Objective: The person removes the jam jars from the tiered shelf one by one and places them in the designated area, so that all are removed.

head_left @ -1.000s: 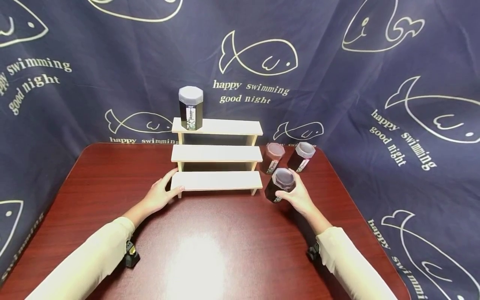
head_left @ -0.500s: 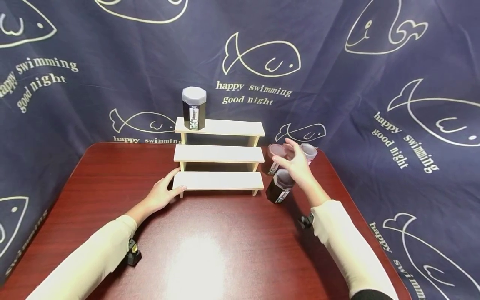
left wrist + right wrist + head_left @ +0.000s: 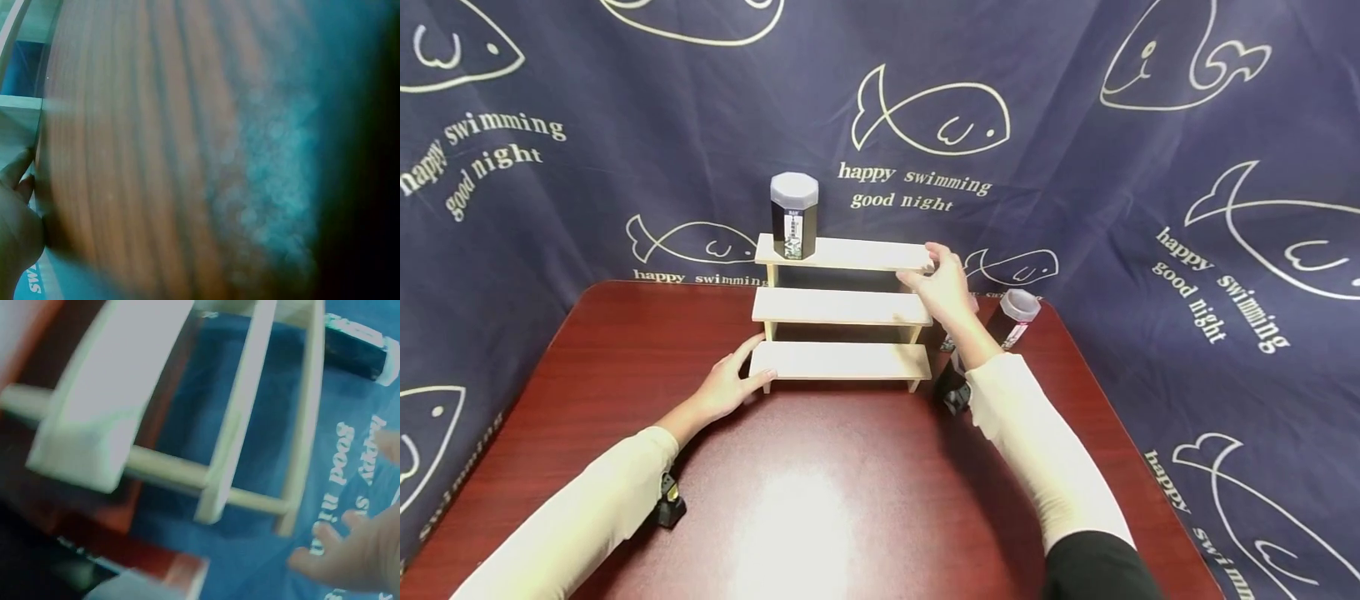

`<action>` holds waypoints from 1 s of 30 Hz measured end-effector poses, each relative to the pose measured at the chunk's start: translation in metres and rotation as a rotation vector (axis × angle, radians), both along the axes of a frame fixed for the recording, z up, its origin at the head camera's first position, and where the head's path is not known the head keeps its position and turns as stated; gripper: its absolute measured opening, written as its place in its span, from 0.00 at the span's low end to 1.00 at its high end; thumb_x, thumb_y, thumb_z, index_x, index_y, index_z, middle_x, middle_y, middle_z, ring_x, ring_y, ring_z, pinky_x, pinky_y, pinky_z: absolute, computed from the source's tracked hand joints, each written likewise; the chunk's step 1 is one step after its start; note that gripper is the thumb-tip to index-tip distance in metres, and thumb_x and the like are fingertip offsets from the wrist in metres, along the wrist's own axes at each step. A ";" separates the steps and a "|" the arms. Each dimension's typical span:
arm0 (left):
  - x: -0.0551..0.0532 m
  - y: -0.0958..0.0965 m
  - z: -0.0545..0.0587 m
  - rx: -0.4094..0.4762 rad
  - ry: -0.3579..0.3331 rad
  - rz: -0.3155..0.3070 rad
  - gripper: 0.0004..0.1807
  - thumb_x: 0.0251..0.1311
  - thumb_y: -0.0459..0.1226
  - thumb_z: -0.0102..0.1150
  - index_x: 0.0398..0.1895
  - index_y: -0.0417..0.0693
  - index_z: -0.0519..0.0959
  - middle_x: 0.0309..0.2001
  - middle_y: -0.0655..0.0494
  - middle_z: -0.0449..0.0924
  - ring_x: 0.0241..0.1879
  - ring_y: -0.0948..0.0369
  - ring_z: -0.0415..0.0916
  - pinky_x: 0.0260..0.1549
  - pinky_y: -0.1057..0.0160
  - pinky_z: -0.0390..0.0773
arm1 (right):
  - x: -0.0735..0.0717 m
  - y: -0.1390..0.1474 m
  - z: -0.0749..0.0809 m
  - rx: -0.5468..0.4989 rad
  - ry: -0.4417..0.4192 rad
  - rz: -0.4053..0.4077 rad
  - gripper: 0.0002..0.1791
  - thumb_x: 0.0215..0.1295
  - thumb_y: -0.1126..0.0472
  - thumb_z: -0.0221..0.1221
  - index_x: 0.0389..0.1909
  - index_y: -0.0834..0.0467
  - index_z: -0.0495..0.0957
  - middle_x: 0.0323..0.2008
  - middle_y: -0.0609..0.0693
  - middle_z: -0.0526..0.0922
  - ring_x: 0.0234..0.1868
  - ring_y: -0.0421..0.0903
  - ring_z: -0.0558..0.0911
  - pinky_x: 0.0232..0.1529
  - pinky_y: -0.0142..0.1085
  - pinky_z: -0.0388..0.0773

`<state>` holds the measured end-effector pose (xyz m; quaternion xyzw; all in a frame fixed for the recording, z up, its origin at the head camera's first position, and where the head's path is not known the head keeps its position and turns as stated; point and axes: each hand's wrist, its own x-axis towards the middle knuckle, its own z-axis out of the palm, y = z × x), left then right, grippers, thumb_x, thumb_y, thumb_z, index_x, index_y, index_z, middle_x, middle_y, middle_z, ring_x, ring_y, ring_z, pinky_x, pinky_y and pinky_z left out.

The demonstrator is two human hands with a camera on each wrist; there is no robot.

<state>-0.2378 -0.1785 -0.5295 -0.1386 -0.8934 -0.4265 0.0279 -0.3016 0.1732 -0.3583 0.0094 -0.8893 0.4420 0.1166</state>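
Observation:
A pale three-step display shelf (image 3: 842,360) stands on the table. My left hand (image 3: 726,387) grips the left end of its lowest step, thumb at the front edge, fingers behind. My right hand (image 3: 946,287) is at the right end of the top step, thumb and fingers spread with nothing between them; the right wrist view shows its fingers apart from the shelf. A dark octagonal jar with a frosted lid (image 3: 794,218) stands on the top step's left end. Right of the shelf, my right forearm partly hides a dark jar (image 3: 955,392) and a reddish jar (image 3: 949,343).
Another dark jar with a pale lid (image 3: 1017,315) stands at the table's back right. The reddish-brown table (image 3: 700,533) is backed by a navy curtain (image 3: 715,133) with fish drawings. My right sleeve (image 3: 1037,450) stretches over the table's right side.
My right hand has let go of the front dark jar, passed over the jars and moved up and left to the shelf's top step. The left hand keeps its grip.

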 end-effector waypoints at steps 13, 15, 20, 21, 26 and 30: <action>-0.002 -0.002 -0.004 -0.010 -0.012 0.009 0.42 0.65 0.52 0.64 0.78 0.54 0.58 0.60 0.33 0.75 0.56 0.40 0.72 0.59 0.36 0.68 | -0.014 -0.041 0.015 0.036 0.076 -0.038 0.33 0.60 0.56 0.66 0.67 0.59 0.71 0.65 0.60 0.68 0.59 0.56 0.72 0.62 0.46 0.67; -0.002 -0.002 -0.004 -0.007 -0.012 0.008 0.42 0.66 0.52 0.64 0.78 0.54 0.58 0.61 0.33 0.74 0.56 0.40 0.72 0.59 0.36 0.67 | -0.018 -0.049 0.015 0.020 0.081 0.006 0.34 0.61 0.55 0.67 0.67 0.59 0.70 0.65 0.59 0.68 0.58 0.54 0.73 0.62 0.44 0.68; -0.001 -0.003 -0.004 -0.002 -0.010 0.007 0.42 0.66 0.51 0.64 0.78 0.53 0.58 0.63 0.34 0.73 0.59 0.39 0.71 0.60 0.36 0.67 | -0.027 -0.072 0.017 -0.005 0.043 0.125 0.37 0.63 0.52 0.68 0.71 0.56 0.66 0.67 0.57 0.67 0.65 0.54 0.70 0.64 0.43 0.68; -0.001 -0.003 -0.004 -0.002 -0.009 0.005 0.41 0.66 0.51 0.64 0.78 0.53 0.58 0.63 0.34 0.74 0.59 0.39 0.71 0.60 0.36 0.67 | -0.029 -0.077 0.017 -0.009 0.038 0.144 0.38 0.63 0.52 0.68 0.71 0.57 0.66 0.67 0.58 0.67 0.66 0.55 0.70 0.65 0.44 0.68; -0.001 -0.003 -0.004 -0.003 -0.005 0.004 0.41 0.66 0.50 0.64 0.78 0.54 0.59 0.61 0.35 0.75 0.58 0.39 0.72 0.59 0.36 0.67 | -0.036 -0.099 0.017 -0.008 0.012 0.201 0.40 0.63 0.53 0.69 0.73 0.58 0.64 0.67 0.59 0.68 0.67 0.57 0.70 0.65 0.44 0.68; -0.002 -0.002 -0.004 -0.004 -0.001 0.012 0.41 0.65 0.51 0.65 0.78 0.54 0.59 0.63 0.36 0.74 0.58 0.38 0.71 0.60 0.36 0.66 | -0.039 -0.114 0.016 0.007 0.002 0.235 0.42 0.62 0.52 0.69 0.74 0.57 0.63 0.68 0.58 0.69 0.67 0.56 0.71 0.66 0.43 0.67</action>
